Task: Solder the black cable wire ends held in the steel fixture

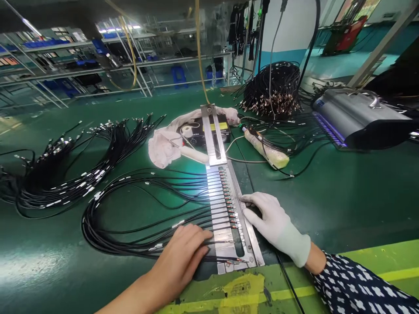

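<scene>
A long metal fixture (250, 244) lies on the green table, with a row of black cables (183, 216) laid across its left strip and their small connector ends along its slot. My bare left hand (186, 250) rests over the cables at the fixture's lower left edge, fingers bent together around or on a cable; what it holds is partly hidden. My right hand (273, 218), in a white glove, touches the fixture's right edge with thumb and forefinger apart, nothing between them. Bright light falls on the fixture's upper part.
Looped cable bundles (65, 187) lie at the left. Behind the fixture are a black box (199, 135), a white cloth (162, 148) and a wrapped handle (268, 150). A cable pile (275, 91) and a silver machine (363, 115) stand at the back right.
</scene>
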Demonstrator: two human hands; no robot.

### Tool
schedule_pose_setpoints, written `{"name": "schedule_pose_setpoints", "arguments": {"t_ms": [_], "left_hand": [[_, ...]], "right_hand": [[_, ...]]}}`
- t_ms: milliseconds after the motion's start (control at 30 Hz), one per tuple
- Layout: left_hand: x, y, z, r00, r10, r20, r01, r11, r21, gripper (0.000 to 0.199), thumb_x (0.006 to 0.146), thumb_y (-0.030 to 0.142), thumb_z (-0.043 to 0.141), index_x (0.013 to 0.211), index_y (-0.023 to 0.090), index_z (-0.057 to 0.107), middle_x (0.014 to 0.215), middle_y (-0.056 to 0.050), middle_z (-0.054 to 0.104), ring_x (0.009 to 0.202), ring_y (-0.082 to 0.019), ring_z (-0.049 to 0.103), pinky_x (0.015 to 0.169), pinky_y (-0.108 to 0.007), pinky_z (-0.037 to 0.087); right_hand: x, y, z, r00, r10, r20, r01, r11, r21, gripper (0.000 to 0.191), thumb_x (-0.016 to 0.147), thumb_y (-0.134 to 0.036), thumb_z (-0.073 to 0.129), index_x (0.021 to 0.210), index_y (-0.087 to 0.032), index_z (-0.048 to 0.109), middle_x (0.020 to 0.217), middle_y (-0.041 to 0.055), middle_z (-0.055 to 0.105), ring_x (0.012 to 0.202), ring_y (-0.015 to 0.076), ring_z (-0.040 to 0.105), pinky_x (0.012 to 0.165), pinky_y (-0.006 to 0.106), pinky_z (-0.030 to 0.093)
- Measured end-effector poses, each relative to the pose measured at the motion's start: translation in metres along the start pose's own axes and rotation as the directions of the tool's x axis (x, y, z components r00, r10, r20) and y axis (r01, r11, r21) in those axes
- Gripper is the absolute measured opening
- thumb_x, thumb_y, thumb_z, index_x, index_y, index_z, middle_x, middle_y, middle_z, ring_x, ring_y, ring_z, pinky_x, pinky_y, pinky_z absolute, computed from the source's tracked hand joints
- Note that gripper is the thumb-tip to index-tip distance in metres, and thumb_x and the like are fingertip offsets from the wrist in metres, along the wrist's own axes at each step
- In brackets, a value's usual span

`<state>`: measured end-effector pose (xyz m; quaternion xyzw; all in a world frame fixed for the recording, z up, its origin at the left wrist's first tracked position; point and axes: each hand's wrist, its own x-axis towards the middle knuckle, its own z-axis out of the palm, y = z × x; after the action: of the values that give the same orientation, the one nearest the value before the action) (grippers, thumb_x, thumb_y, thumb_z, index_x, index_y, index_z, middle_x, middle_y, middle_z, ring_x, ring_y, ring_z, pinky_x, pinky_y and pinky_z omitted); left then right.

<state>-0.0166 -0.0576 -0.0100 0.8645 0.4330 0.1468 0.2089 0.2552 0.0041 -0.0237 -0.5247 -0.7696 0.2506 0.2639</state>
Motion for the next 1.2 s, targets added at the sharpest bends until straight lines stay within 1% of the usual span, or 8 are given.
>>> {"name": "schedule_pose_setpoints", "arguments": {"t_ms": [67,133,300,633,867,967,1100,1200], "left_hand": [[-0.002,-0.001,-0.002,1.000,-0.011,0.002,0.011,0.995,-0.101,0.024,0.097,0.013,0.043,0.118,0.023,0.049,0.105,-0.004,0.059,0.098,-0.018,0.052,0.089,-0.030,0.040],[-0.002,-0.002,-0.002,1.000,-0.006,0.003,0.007,0.990,-0.141,0.023,0.098,0.011,0.041,0.114,0.023,0.051,0.103,-0.004,0.058,0.096,-0.016,0.052,0.086,-0.027,0.041],[0.006,-0.001,-0.001,0.999,-0.001,0.041,0.008,0.986,-0.164,0.031,0.099,0.010,0.035,0.123,0.024,0.049,0.104,-0.005,0.054,0.092,-0.015,0.053,0.081,-0.024,0.043],[0.023,0.001,-0.018,0.973,0.060,0.225,-0.056,0.998,-0.026,0.048,0.093,0.002,0.029,0.130,0.026,0.048,0.095,-0.004,0.048,0.083,-0.015,0.048,0.074,-0.024,0.042],[0.026,0.000,-0.013,0.975,0.127,0.182,-0.149,0.982,0.113,0.038,0.096,0.007,0.033,0.125,0.023,0.051,0.095,-0.003,0.049,0.082,-0.015,0.046,0.073,-0.023,0.040],[0.029,0.000,-0.012,0.974,0.118,0.193,-0.136,0.987,0.083,0.039,0.095,0.006,0.032,0.125,0.023,0.051,0.095,-0.003,0.049,0.083,-0.015,0.046,0.074,-0.023,0.040],[0.032,0.000,-0.012,0.977,0.118,0.179,-0.114,0.993,-0.033,0.038,0.096,0.006,0.028,0.122,0.021,0.052,0.097,-0.005,0.051,0.086,-0.016,0.048,0.076,-0.025,0.041],[0.027,-0.001,-0.007,0.983,0.168,0.080,-0.169,0.986,0.001,0.034,0.099,0.009,0.030,0.119,0.020,0.055,0.097,-0.006,0.052,0.086,-0.017,0.047,0.075,-0.028,0.038]], "right_hand": [[-0.006,0.001,0.001,1.000,-0.012,-0.004,0.012,1.000,-0.006,0.020,0.092,-0.024,0.056,0.111,-0.028,0.060,0.109,-0.0002,0.066,0.108,0.0210,0.055,0.099,0.041,0.034],[-0.007,0.002,0.001,1.000,-0.002,-0.004,0.002,1.000,-0.005,0.018,0.092,-0.025,0.055,0.109,-0.028,0.061,0.108,-0.0008,0.066,0.107,0.0206,0.056,0.099,0.041,0.034],[-0.002,-0.001,-0.001,1.000,0.026,-0.002,-0.026,1.000,0.000,0.012,0.092,-0.026,0.056,0.103,-0.028,0.062,0.103,-0.0013,0.068,0.102,0.0208,0.057,0.096,0.041,0.035],[0.000,-0.002,-0.001,0.999,0.043,-0.005,-0.043,0.999,-0.014,0.011,0.092,-0.026,0.056,0.101,-0.027,0.063,0.102,-0.0022,0.068,0.101,0.0197,0.058,0.094,0.039,0.036],[0.001,-0.002,0.000,0.999,0.039,-0.017,-0.039,0.999,-0.014,0.011,0.092,-0.027,0.056,0.100,-0.027,0.063,0.103,-0.0003,0.068,0.100,0.0213,0.058,0.094,0.041,0.036],[0.001,-0.002,0.000,0.999,0.037,-0.022,-0.037,0.999,-0.008,0.011,0.092,-0.028,0.055,0.099,-0.026,0.063,0.101,0.0011,0.068,0.099,0.0218,0.059,0.093,0.041,0.037],[0.002,-0.003,-0.001,0.999,0.042,-0.027,-0.042,0.999,-0.005,0.011,0.092,-0.028,0.055,0.098,-0.026,0.064,0.100,0.0012,0.069,0.098,0.0214,0.059,0.092,0.041,0.038],[0.002,-0.003,-0.002,0.998,0.051,-0.028,-0.052,0.999,-0.011,0.011,0.092,-0.028,0.055,0.098,-0.026,0.064,0.097,0.0003,0.068,0.096,0.0204,0.059,0.091,0.040,0.038]]}}
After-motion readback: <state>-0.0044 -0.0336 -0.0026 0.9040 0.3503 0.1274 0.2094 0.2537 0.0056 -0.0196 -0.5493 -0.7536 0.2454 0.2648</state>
